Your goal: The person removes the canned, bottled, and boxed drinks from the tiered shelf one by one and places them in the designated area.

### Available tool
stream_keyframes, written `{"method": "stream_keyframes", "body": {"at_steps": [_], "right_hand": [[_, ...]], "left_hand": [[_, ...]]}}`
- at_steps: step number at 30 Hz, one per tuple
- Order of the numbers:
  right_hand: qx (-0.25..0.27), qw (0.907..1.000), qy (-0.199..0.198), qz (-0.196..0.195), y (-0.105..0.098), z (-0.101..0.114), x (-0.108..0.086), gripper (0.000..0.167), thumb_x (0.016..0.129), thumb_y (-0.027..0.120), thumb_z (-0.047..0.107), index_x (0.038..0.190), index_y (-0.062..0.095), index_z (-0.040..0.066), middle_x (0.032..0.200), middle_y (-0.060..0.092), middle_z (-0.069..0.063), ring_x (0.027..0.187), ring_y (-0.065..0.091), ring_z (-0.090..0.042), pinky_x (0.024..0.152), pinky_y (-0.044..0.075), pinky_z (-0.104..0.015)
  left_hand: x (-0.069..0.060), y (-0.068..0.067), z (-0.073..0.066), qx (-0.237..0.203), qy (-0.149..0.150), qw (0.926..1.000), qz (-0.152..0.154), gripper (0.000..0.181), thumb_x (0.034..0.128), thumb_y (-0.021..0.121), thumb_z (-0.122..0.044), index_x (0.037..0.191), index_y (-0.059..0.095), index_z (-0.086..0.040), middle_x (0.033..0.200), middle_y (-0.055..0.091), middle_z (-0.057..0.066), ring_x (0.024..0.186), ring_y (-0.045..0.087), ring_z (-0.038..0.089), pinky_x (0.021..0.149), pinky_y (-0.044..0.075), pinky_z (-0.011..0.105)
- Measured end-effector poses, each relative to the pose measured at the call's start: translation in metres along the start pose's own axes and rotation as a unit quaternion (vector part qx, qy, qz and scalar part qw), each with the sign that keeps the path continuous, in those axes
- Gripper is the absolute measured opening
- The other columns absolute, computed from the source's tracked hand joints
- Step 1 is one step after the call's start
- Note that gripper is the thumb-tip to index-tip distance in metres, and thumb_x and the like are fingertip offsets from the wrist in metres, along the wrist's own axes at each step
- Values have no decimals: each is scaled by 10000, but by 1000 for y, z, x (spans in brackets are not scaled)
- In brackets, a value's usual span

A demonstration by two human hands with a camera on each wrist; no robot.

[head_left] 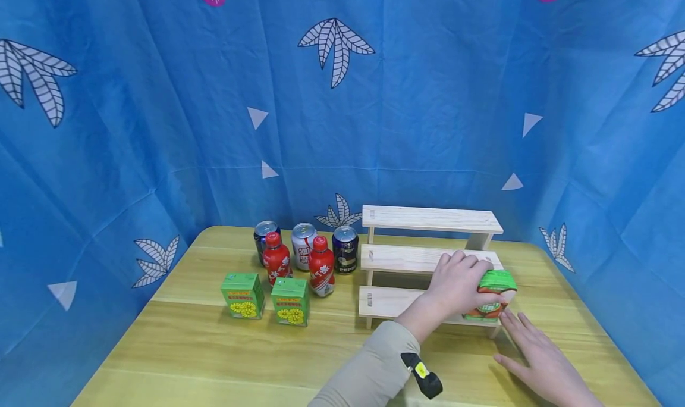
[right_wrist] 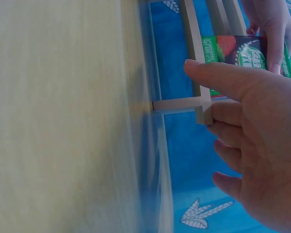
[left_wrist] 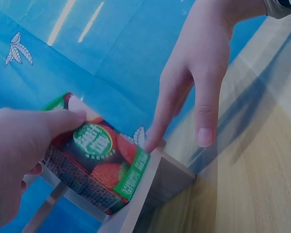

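Note:
My left hand (head_left: pixel 455 283) grips a green and red juice carton (head_left: pixel 499 280) with strawberries printed on it, at the right end of the lowest step of a pale wooden three-step rack (head_left: pixel 393 301). In the left wrist view, the thumb lies across the printed face of the carton (left_wrist: pixel 94 148), whose lower edge is at the step's board. Just right of the rack's end is my right hand (head_left: pixel 546 359), fingers extended and holding nothing. Its fingertips come close to the board's end and the carton's corner; whether they touch, I cannot tell.
Left of the rack, two green cartons with yellow flowers (head_left: pixel 243 297) stand on the wooden table (head_left: pixel 214 365). Behind them are two red bottles (head_left: pixel 321 267) and three cans, one a dark Pepsi can (head_left: pixel 345 251). A blue patterned curtain (head_left: pixel 428 97) surrounds the table's back and sides.

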State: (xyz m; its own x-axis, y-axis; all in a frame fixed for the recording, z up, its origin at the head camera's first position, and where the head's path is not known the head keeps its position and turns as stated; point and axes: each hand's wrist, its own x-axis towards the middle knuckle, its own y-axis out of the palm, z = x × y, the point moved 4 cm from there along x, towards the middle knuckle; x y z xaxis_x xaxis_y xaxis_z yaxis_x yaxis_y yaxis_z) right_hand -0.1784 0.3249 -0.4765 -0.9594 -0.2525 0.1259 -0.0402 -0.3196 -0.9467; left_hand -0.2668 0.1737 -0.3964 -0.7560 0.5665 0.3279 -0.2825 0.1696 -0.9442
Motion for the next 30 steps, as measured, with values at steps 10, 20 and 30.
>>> {"method": "stream_keyframes", "body": {"at_steps": [10,20,30], "right_hand": [[-52,10000,-23,-31,-1,0,1,848,862,678,469,1461,367,-45,1486,386,-291,1375,302,-525,1016,317,-669],[-46,10000,-28,-56,-2,2,-1,857,864,682,459,1493,329,-3,1497,390,-264,1369,312,-524,999,324,-678],[-31,10000,-20,-20,-2,3,-1,848,851,704,434,1474,357,-24,1485,404,-272,1351,331,-532,998,329,-671]], "left_hand": [[0,-2,0,-17,125,9999,-93,577,816,480,-782,1256,537,-413,1165,598,-246,1008,452,0,801,320,199],[-5,-5,3,-71,115,9996,-239,589,804,490,-785,1278,533,-437,1180,602,-267,999,451,-5,815,318,201],[-17,-12,9,-34,171,9985,-528,591,794,482,-801,1235,565,-416,1117,612,-260,943,434,7,795,306,203]]}}
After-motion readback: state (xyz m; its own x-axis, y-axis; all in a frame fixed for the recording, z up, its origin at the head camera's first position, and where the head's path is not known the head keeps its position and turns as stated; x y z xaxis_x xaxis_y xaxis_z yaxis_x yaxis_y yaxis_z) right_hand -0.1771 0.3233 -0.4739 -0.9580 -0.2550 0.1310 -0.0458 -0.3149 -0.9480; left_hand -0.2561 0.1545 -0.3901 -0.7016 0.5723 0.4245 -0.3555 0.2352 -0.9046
